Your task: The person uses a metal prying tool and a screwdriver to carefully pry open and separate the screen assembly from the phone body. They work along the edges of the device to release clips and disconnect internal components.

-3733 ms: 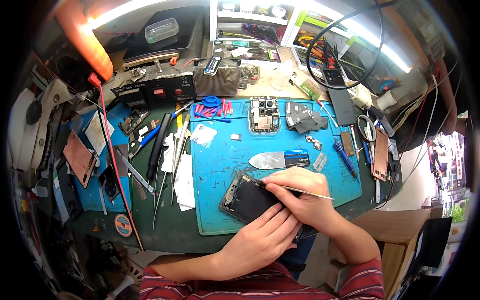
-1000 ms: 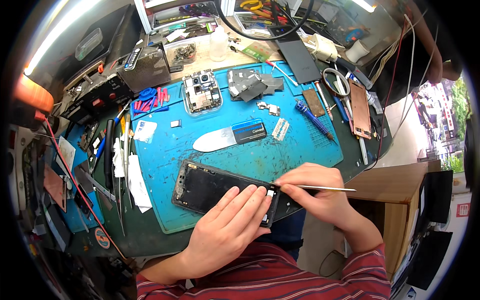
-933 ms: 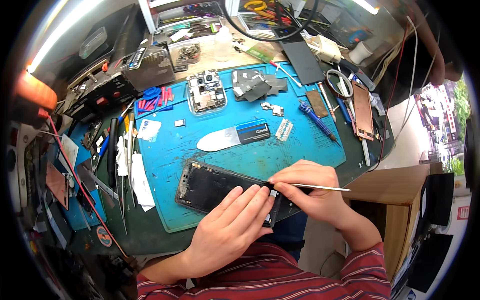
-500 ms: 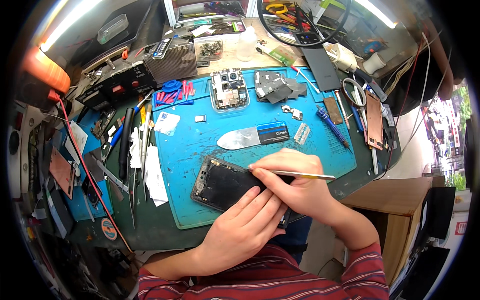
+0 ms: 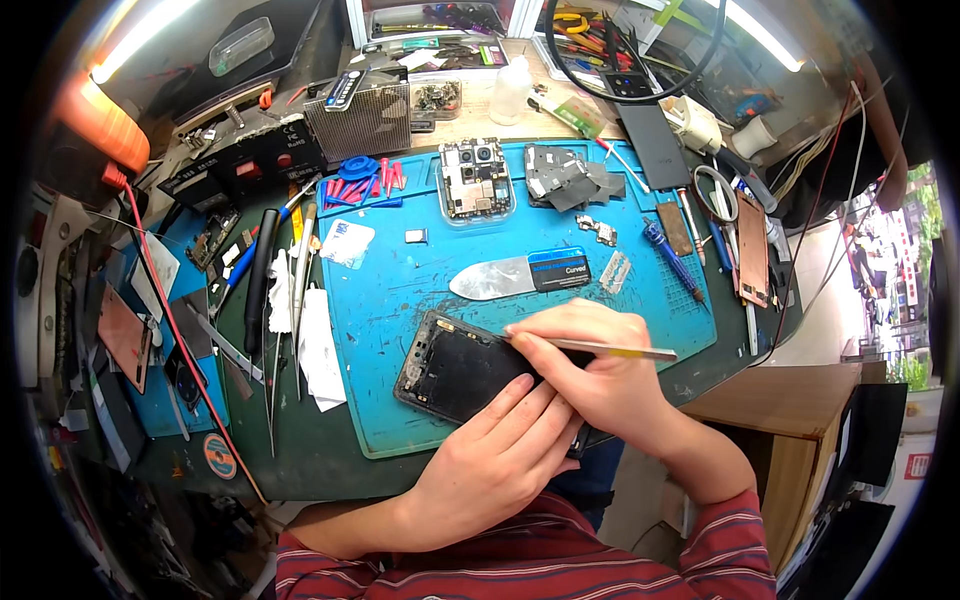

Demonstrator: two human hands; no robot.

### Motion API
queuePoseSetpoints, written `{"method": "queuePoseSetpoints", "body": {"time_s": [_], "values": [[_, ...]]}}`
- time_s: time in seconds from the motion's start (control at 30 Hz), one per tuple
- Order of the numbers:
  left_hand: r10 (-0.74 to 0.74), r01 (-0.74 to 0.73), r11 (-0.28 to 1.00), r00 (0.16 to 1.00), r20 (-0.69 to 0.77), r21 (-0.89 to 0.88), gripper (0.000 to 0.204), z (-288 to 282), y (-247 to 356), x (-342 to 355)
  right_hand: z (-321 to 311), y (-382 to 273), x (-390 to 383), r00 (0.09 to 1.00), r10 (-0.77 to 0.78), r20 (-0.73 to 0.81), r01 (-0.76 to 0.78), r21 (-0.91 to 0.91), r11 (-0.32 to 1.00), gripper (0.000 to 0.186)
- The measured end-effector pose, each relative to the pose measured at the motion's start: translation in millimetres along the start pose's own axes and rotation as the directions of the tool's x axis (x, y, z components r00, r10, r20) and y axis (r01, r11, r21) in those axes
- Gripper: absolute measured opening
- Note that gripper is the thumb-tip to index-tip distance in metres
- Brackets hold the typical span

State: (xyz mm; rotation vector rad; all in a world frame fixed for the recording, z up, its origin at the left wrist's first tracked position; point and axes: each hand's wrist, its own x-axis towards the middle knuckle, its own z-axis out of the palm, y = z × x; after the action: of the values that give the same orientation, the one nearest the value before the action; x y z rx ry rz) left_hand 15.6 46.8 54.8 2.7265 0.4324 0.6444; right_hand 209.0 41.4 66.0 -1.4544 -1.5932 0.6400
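Observation:
A black phone frame (image 5: 466,362), emptied of its boards, lies tilted on the near part of the blue work mat (image 5: 385,400). My left hand (image 5: 508,450) rests its fingers across the frame's lower right part and grips it. In my right hand (image 5: 598,358) is a slim silver pen-shaped tool (image 5: 640,351), pinched between thumb and fingers. Its tip meets the frame's upper long edge; my fingers partly cover that spot. Just beyond the hands lies a flat metal pry blade (image 5: 500,277) with a black and blue handle.
Farther back stand a phone circuit board (image 5: 474,180) in a clear tray and a pile of dark shield pieces (image 5: 572,178). A blue screwdriver (image 5: 672,258) lies right. Tweezers (image 5: 273,375) and white paper (image 5: 320,350) lie left. A red cable (image 5: 180,340) crosses the left side.
The view has shifted slightly, so the bench appears farther right. Both hands keep their holds, and the tool tip stays at the frame's upper edge.

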Motion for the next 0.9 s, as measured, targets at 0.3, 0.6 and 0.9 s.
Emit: {"method": "queuePoseSetpoints", "body": {"time_s": [0.3, 0.6, 0.9], "values": [[0.011, -0.011, 1.0, 1.0, 0.002, 0.0, 0.055, 1.4, -0.6, -0.8, -1.5, -3.4, 4.9, 0.999, -0.029, 0.031, 0.03, -0.034, 0.999, 0.009], [0.006, -0.007, 0.999, 1.0, -0.026, -0.041, 0.057, 0.8, -0.2, -0.6, 9.0, 2.1, 20.0, 0.99, -0.128, 0.064, 0.131, -0.035, 0.991, 0.011], [-0.013, 0.013, 1.0, 1.0, -0.015, -0.016, 0.058, 2.1, 0.8, -5.7, 33.6, 0.9, 36.7, 0.996, -0.068, 0.054, 0.065, 0.045, 0.997, 0.014]]}}
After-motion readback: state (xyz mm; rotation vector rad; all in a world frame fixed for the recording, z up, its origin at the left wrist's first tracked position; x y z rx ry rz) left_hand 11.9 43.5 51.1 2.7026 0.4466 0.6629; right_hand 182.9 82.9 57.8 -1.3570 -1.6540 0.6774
